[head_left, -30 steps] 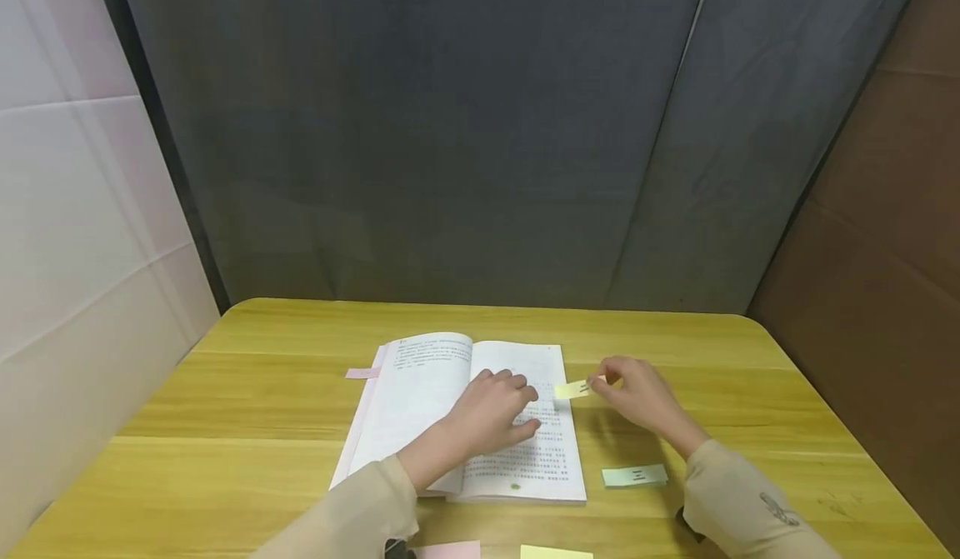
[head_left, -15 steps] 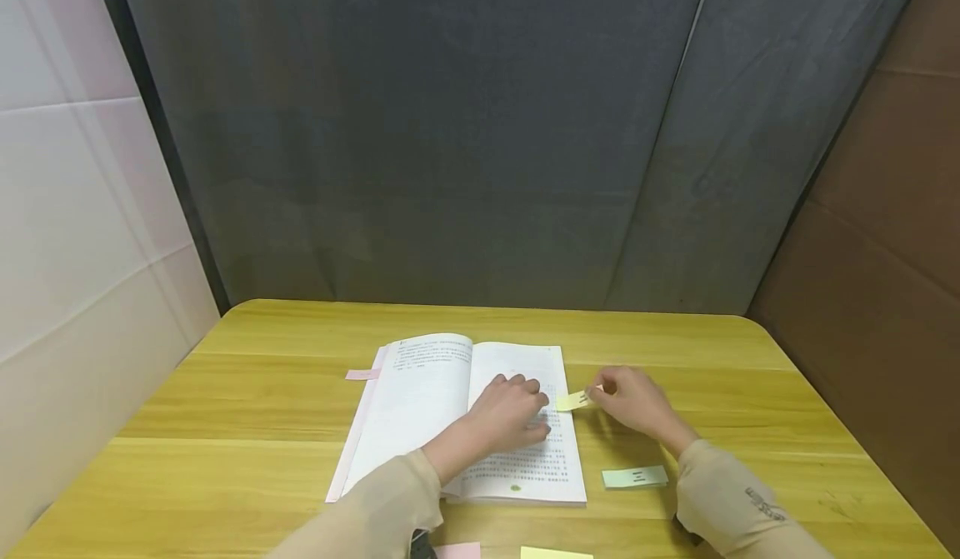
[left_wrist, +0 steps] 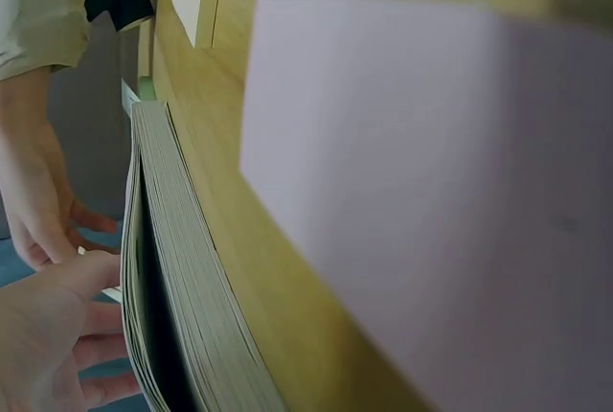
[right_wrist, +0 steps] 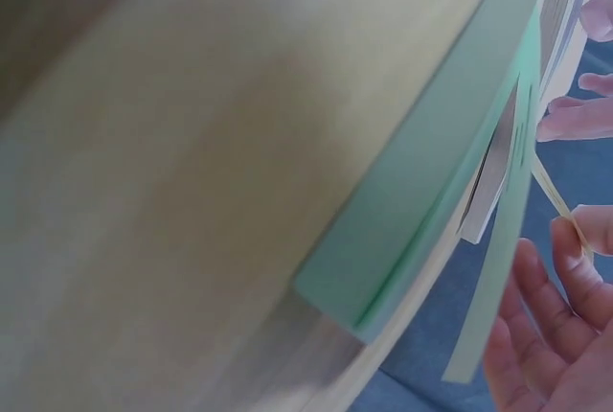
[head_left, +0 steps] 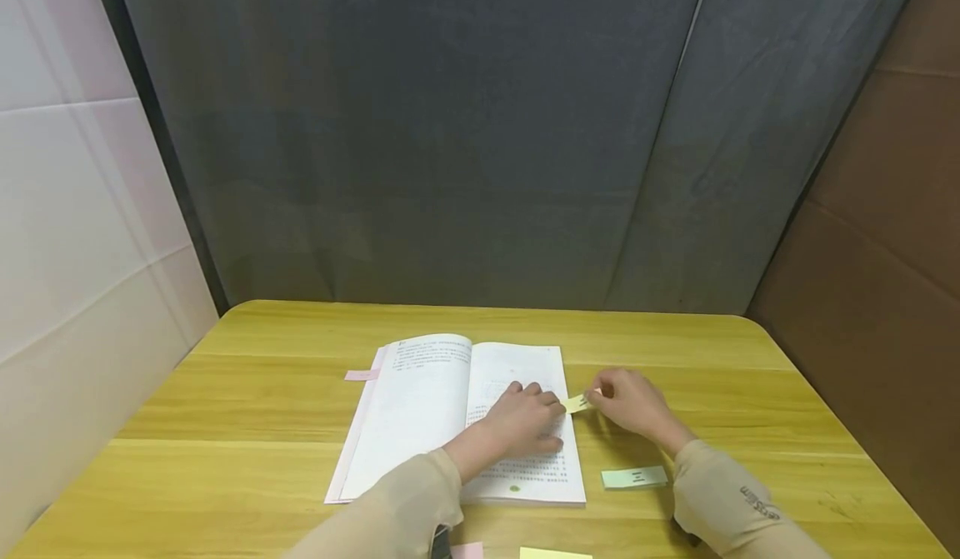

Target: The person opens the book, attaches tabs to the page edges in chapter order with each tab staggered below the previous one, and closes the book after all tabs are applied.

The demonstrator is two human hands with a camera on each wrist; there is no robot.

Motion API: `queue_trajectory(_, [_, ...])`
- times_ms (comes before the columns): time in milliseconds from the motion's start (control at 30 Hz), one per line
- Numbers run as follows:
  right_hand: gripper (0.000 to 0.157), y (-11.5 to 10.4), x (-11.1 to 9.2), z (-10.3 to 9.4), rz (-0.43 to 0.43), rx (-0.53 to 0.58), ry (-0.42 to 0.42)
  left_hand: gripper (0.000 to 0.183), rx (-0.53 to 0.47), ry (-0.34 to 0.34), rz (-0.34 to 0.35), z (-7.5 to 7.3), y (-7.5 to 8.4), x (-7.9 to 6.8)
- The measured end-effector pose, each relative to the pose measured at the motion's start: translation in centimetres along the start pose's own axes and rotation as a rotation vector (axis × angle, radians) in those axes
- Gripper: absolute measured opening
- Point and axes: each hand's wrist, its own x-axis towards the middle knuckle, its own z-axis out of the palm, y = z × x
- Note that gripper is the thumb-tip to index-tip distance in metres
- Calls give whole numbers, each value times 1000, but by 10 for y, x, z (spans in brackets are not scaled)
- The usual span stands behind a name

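An open book (head_left: 420,442) with printed pages lies on the table. My left hand (head_left: 521,426) rests on its right page, fingers spread, the fingertips at the page's outer edge over the inner end of a yellow sticky note (head_left: 577,404). Thumb and forefinger of my right hand (head_left: 636,405) pinch the note's outer end, just off the book's right side. The right wrist view has the thin yellow strip (right_wrist: 554,190) between those fingertips. From the left wrist view, the left hand (left_wrist: 48,331) is over the book's page block (left_wrist: 192,249).
A pink tab (head_left: 362,375) sticks out of the book's left side. A green sticky-note pad (head_left: 633,478) lies right of the book. At the front edge are a pink pad (head_left: 468,551), partly cut off, and a yellow pad (head_left: 555,553). A dark curtain (head_left: 450,126) stands behind the table.
My left hand has slid right across the page to the yellow note's inner end. My right hand has come slightly down and nearer, bringing the note against the page edge.
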Motion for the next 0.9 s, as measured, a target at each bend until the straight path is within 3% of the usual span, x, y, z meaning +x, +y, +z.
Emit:
queue_trajectory(367, [18, 2, 1, 0, -13, -181, -1, 41, 34, -15, -1, 4, 1, 5])
queue_trajectory(900, [9, 4, 1, 1, -91, -393, 8, 42, 24, -37, 2, 3, 3, 6])
